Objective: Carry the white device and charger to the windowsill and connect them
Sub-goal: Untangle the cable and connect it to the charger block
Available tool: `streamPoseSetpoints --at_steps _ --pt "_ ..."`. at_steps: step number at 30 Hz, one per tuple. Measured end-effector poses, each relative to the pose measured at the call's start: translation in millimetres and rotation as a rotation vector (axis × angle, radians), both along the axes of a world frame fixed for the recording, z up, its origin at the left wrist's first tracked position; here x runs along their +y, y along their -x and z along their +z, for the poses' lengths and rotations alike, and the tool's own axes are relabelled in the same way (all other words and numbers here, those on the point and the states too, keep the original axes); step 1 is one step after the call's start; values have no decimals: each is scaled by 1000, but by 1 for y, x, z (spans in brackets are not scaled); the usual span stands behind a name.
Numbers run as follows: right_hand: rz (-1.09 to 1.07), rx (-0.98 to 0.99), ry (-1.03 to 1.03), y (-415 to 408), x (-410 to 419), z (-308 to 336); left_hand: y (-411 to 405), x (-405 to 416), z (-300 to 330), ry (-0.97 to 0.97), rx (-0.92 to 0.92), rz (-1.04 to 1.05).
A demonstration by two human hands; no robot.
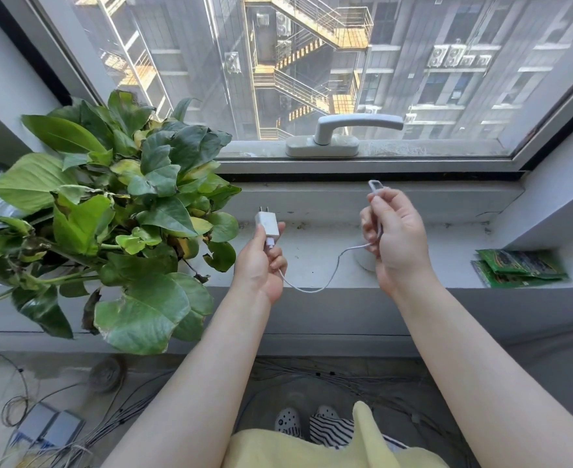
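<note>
A wide window (pixel 312 62) looks down on grey buildings and yellow stairs, in daylight; a white handle (pixel 342 133) sits on its lower frame; a leafy plant (pixel 109 211) stands left on the grey sill (pixel 430 238); green packets (pixel 518 268) lie right; cables (pixel 75 417) sprawl on the floor.

This looks like an upper-floor room in a city block, likely an office or workroom. The windowsill (pixel 329 261) sits under a wide window with a grey window handle (pixel 342 135); beyond the glass stand tall buildings and yellow fire stairs (pixel 315 38). Left of the handle grows a leafy potted plant (pixel 109 211). Below the sill, loose cables (pixel 116 420) trail across the floor.
</note>
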State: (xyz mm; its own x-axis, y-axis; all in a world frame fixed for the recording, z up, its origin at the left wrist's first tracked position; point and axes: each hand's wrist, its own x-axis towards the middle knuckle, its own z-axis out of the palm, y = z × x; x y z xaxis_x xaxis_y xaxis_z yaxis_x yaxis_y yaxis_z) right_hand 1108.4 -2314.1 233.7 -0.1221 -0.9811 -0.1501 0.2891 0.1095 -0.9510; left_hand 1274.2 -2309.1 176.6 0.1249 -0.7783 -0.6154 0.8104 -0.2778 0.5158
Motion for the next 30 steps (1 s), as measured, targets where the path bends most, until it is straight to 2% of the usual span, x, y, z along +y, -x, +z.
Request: streamPoseSetpoints --at_steps 3,5,13,20,24,28,30 --pt "142 96 -8 -6 5 -4 6 2 10 38 -77 -56" --pt "188 141 -4 -8 7 -6 8 2 15 79 -61 -64" --pt "290 159 -22 -10 11 -9 12 -2 27 207 -118 -3" --pt "269 174 -45 -18 13 -20 28 -2 32 220 -516 -56" --pt "245 139 -44 -24 25 -39 34 -8 38 182 -435 5" --pt "297 456 -37 -31 38 -55 35 -13 42 103 -249 62" --pt "305 443 14 -33 37 -55 35 -14 42 85 -207 73"
